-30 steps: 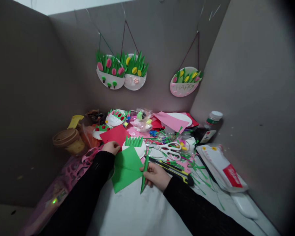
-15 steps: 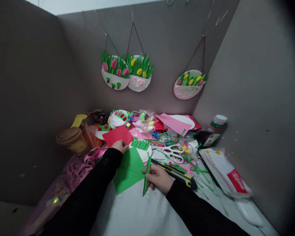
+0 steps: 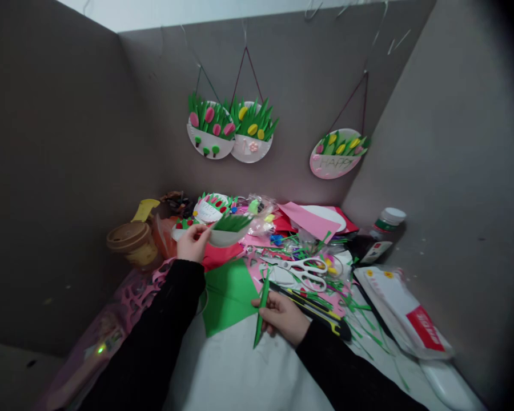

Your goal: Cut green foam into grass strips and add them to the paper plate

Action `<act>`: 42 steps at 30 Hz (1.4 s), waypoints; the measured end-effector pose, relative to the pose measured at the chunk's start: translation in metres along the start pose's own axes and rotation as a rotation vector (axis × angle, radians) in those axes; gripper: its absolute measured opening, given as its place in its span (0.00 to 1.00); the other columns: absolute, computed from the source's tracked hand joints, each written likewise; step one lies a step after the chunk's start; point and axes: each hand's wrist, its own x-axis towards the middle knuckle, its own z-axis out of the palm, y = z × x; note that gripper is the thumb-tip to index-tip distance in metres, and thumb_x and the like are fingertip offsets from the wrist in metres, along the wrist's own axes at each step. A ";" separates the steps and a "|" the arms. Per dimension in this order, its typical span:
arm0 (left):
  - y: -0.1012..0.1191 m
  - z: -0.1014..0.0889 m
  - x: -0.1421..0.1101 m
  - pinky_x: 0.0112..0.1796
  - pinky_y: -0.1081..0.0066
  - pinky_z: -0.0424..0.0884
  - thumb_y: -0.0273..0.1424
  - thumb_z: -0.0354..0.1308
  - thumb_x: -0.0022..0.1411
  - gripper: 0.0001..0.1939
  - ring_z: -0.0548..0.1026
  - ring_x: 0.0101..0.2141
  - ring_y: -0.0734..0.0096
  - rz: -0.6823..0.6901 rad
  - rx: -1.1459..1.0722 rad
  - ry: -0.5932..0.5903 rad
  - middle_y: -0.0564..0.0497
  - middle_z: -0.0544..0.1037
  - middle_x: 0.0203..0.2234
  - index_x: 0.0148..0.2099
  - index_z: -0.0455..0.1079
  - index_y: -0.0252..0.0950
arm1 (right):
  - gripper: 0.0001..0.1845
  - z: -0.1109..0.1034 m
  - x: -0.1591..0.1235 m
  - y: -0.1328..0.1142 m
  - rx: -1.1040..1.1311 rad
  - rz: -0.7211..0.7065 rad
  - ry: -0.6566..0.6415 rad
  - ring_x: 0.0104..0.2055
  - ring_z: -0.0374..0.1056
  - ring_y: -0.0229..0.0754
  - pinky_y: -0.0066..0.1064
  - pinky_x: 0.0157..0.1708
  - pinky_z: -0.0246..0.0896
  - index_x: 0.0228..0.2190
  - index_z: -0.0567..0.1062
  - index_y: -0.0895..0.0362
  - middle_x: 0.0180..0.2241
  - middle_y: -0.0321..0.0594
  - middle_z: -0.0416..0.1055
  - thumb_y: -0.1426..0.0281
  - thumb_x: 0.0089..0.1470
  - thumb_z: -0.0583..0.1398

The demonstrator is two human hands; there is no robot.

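Observation:
My left hand (image 3: 192,244) pinches the left edge of a white paper plate (image 3: 229,238), tilted and raised above the table, with a row of green paper leaves (image 3: 236,221) along its top. My right hand (image 3: 286,317) holds a narrow, pointed green paper leaf (image 3: 262,308) upright between thumb and fingers. Between the hands lies a green paper sheet (image 3: 228,299) on the white table cover. Red paper (image 3: 223,257) shows behind it, partly under the plate.
White-handled scissors (image 3: 312,274) and black-and-yellow cutters (image 3: 314,308) lie right of centre among paper scraps. A lidded brown cup (image 3: 132,242) stands left; a bottle (image 3: 383,225) and a white packet (image 3: 400,308) are right. Decorated plates (image 3: 337,162) hang on the back wall.
My left hand has lifted the paper plate with leaves off the table and moved left and up with it. My right hand keeps its hold on the green leaf.

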 end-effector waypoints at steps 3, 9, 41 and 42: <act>-0.003 -0.009 -0.015 0.28 0.76 0.66 0.39 0.55 0.49 0.12 0.67 0.24 0.77 -0.024 -0.220 0.147 0.55 0.68 0.22 0.31 0.65 0.35 | 0.23 -0.001 -0.001 -0.001 0.040 -0.009 -0.008 0.13 0.60 0.32 0.23 0.13 0.52 0.36 0.69 0.61 0.16 0.32 0.68 0.58 0.41 0.62; -0.023 0.017 -0.055 0.20 0.76 0.66 0.42 0.58 0.44 0.16 0.64 0.18 0.79 -0.343 -0.485 -0.116 0.60 0.63 0.17 0.28 0.60 0.36 | 0.17 -0.011 -0.005 -0.018 0.125 -0.189 0.224 0.14 0.58 0.31 0.24 0.15 0.48 0.30 0.71 0.60 0.17 0.35 0.68 0.58 0.45 0.61; -0.007 0.044 -0.092 0.21 0.75 0.70 0.43 0.58 0.45 0.17 0.64 0.16 0.81 -0.450 -0.539 -0.392 0.62 0.64 0.15 0.30 0.56 0.39 | 0.11 -0.024 0.021 -0.032 -0.404 -0.438 0.768 0.27 0.58 0.37 0.30 0.27 0.56 0.15 0.67 0.56 0.29 0.37 0.60 0.66 0.40 0.61; -0.008 0.044 -0.092 0.21 0.75 0.70 0.44 0.58 0.45 0.18 0.64 0.17 0.81 -0.447 -0.533 -0.395 0.62 0.64 0.15 0.30 0.56 0.39 | 0.11 -0.024 0.021 -0.032 -0.405 -0.431 0.765 0.28 0.58 0.38 0.30 0.27 0.56 0.15 0.67 0.56 0.29 0.37 0.60 0.66 0.40 0.62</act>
